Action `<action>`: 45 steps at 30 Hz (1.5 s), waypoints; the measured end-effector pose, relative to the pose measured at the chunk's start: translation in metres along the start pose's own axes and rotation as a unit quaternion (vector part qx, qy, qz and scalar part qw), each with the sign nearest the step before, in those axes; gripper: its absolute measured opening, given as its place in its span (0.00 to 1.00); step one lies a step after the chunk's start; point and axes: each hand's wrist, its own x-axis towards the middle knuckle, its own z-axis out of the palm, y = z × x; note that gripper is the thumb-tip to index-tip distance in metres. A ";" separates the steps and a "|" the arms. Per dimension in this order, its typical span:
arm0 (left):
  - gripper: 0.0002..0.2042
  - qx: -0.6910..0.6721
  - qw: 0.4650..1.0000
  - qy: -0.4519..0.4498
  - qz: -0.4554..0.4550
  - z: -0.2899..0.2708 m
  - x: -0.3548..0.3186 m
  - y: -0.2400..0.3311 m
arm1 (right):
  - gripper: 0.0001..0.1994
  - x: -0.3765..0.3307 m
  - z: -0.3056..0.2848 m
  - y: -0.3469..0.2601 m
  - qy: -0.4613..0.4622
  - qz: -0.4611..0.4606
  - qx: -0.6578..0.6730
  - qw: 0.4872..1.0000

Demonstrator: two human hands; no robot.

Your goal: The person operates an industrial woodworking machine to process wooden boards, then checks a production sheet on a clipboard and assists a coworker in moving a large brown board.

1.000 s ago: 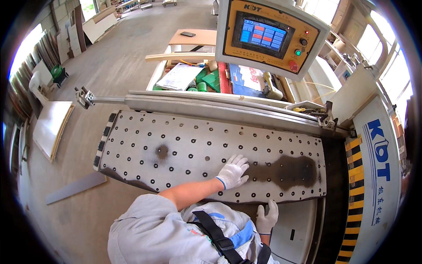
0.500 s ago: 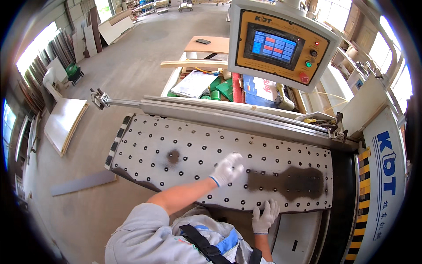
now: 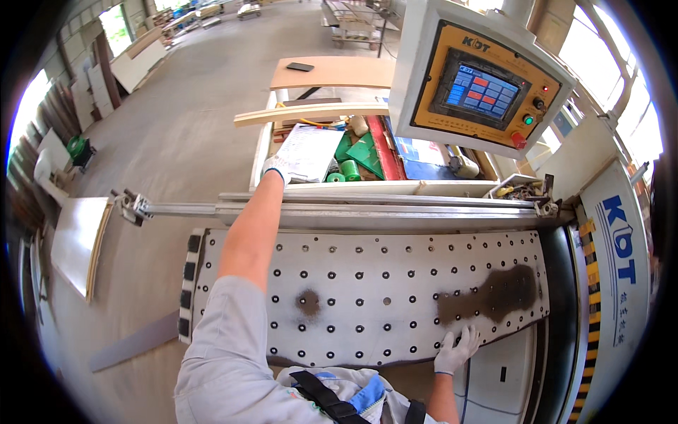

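Note:
My left arm stretches across the perforated table [image 3: 332,290] and over the metal rail. At its end my white-gloved left hand [image 3: 277,168] meets the lower left corner of a stack of white papers [image 3: 309,150] in the tray. Its fingers blend into the white sheets, so their grip is unclear. My right hand [image 3: 458,350], also in a white glove, rests at the table's near edge with its fingers spread and nothing held. Dark, worn patches and rows of black round studs mark the table's pale surface.
A control panel [image 3: 484,88] with a lit screen hangs at upper right. Behind the metal rail [image 3: 374,210], the tray [image 3: 438,187] also holds green spools [image 3: 349,169]. A phone [image 3: 300,67] lies on a wooden board beyond. Striped edging borders the machine at right.
My left hand has moved from above the middle of the table forward and left to the papers. My right hand stays at the near edge. The view has shifted.

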 end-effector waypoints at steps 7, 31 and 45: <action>0.15 -0.294 0.923 -0.216 -0.123 0.010 0.056 0.022 | 0.25 -0.002 -0.010 -0.014 0.006 0.010 -0.022 1.000; 0.20 -0.872 0.424 0.020 -0.246 -0.005 -0.444 0.040 | 0.28 0.074 0.011 -0.107 0.008 -0.027 0.107 0.994; 0.20 -0.696 0.600 -0.080 -0.386 0.001 -0.527 0.041 | 0.18 0.308 0.237 -0.528 -0.147 -0.486 0.158 0.847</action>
